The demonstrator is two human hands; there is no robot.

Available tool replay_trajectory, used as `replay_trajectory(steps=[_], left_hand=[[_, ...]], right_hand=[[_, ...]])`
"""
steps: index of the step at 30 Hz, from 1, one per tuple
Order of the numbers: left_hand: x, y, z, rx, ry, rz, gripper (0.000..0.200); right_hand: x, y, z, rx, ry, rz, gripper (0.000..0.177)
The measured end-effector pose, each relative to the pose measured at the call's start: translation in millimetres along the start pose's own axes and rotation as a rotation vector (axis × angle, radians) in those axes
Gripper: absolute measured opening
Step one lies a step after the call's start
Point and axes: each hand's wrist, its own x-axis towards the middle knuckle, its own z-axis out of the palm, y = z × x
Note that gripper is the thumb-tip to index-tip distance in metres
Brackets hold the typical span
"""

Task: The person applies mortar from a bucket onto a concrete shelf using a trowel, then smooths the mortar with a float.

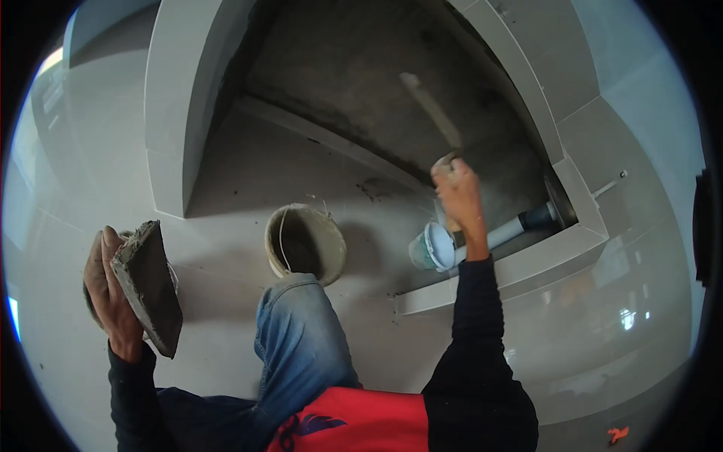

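Note:
At the left, my left hand point(113, 286) is closed on a thick, tilted board point(154, 290) coated in grey mortar, with a rough, crusted edge. Raised over the recess, my right hand point(457, 188) grips a long, narrow, pale tool point(433, 109), blurred; it looks like a trowel seen edge-on. Its far end points up-left, in front of the grey, rough cement surface point(331, 68). Just below the right wrist stands a small white-and-green tub point(423, 251). Between my hands, by my knee, sits a mortar-stained bucket point(331, 233) with a wire handle.
A white pipe point(501, 235) with a black end piece point(539, 217) lies along the recess's right side. Pale tiled edging point(520, 264) frames that corner. A tiled pillar point(169, 113) rises at the left. An orange scrap point(617, 435) lies at the lower right.

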Motion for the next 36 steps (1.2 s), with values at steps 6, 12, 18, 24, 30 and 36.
replay_trajectory(steps=[6, 12, 18, 24, 30, 36], left_hand=[[-9.3, -10.3, 12.6, 0.156, 0.014, 0.097, 0.034], [-2.5, -22.1, 12.5, 0.188, -0.041, 0.142, 0.035], [2.1, -18.9, 0.5, 0.149, -0.063, 0.039, 0.035], [5.3, -18.7, -1.8, 0.117, -0.027, 0.005, 0.034], [5.4, -16.1, -0.6, 0.148, 0.015, 0.011, 0.035], [1.7, -6.3, -5.3, 0.093, -0.007, 0.002, 0.034]], right_hand=[[52.1, 15.2, -43.9, 0.007, 0.064, 0.177, 0.033], [110.8, 9.3, -55.8, 0.045, 0.135, 0.270, 0.028], [91.1, 18.3, -93.7, 0.164, 0.185, 0.266, 0.023], [40.1, 29.1, -70.7, 0.030, 0.256, 0.332, 0.024], [133.8, 13.7, -53.1, -0.018, 0.237, 0.282, 0.028], [94.0, 27.5, -85.5, 0.070, 0.286, 0.331, 0.026]])
